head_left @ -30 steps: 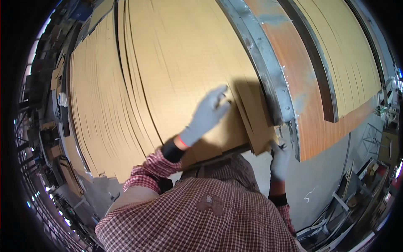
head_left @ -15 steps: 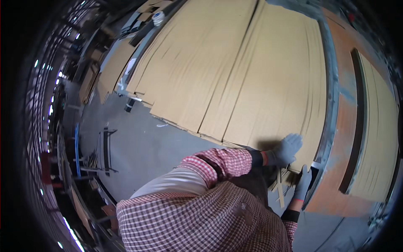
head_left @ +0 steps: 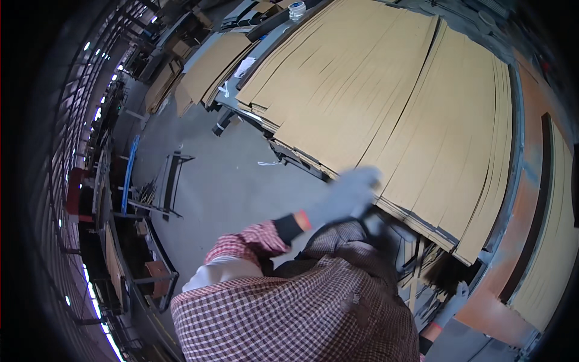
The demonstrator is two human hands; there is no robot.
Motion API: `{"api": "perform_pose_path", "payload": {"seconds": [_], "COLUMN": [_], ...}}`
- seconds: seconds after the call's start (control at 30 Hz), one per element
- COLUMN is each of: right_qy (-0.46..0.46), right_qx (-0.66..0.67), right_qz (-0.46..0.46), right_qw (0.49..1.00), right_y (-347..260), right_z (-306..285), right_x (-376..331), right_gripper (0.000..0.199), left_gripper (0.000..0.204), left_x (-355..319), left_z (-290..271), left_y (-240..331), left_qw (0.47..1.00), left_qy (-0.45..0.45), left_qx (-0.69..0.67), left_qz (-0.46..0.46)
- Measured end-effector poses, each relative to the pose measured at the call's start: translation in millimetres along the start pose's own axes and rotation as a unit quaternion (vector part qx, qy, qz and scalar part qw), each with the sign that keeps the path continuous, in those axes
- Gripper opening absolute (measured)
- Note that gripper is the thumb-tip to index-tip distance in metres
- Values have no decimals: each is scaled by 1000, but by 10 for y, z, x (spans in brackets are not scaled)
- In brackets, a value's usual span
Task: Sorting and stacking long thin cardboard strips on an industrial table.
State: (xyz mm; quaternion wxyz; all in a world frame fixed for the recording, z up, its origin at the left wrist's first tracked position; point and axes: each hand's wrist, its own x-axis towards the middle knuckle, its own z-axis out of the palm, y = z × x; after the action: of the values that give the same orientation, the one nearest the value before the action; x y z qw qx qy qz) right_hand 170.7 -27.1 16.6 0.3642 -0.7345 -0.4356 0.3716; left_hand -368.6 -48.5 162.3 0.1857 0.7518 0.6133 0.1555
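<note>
Long tan fibreboard strips (head_left: 446, 127) lie side by side in stacked layers on a large table, with dark gaps between some of them. My left hand (head_left: 353, 192), in a grey glove, is over the near edge of the strips, left of centre. It is smeared by motion, so its fingers and any contact are unclear. Lower right, beside the table's near corner, my right hand (head_left: 451, 303) wears the same kind of glove. Its fingers look stretched upward, and nothing shows in them. A dark shadowed patch lies under the board edge next to it.
An orange-brown surface (head_left: 491, 314) with another stack of tan strips (head_left: 546, 247) stands at right. Thin offcuts (head_left: 413, 292) show below the near edge. On the left are a metal stand (head_left: 172, 184), a blue bar (head_left: 130, 175) and more boards (head_left: 211, 69). A white roll (head_left: 296, 10) sits far back.
My left hand has lifted from the right-hand strips and swung left along the near edge. My right hand has dropped away from the board's corner. The view has shifted, placing the table farther right.
</note>
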Motion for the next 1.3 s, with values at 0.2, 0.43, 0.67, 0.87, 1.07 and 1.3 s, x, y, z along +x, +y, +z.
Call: {"api": "perform_pose_path", "payload": {"seconds": [0.2,0.43,0.67,0.87,1.07,1.3], "right_qy": [-159,-76,-48,-64,-81,-111], "right_qx": [-50,-147,-250,-300,-296,-429], "right_qz": [-164,-396,-356,-363,-273,-209], "right_qw": [972,903,899,880,912,872], "right_y": [-2032,-3266,-3034,-2891,-3520,-3554], "right_z": [1627,3454,4649,4764,4853,5618], "right_x": [-1239,-1900,-1981,-2000,-2288,-2731], "right_gripper": [26,22,18,20,11,43], "left_gripper": [51,39,42,23,15,38], "left_x": [-550,-454,-403,-476,-369,-346], "left_z": [-410,-466,-528,-400,-260,-346], "left_y": [-1974,-2535,-2932,-3106,-3455,-3419], "left_qw": [947,961,905,885,777,602], "left_qy": [235,52,-65,-64,-180,-185], "left_qx": [19,-151,-395,-439,-602,-754], "left_qz": [-218,-224,-147,-142,-37,-188]}}
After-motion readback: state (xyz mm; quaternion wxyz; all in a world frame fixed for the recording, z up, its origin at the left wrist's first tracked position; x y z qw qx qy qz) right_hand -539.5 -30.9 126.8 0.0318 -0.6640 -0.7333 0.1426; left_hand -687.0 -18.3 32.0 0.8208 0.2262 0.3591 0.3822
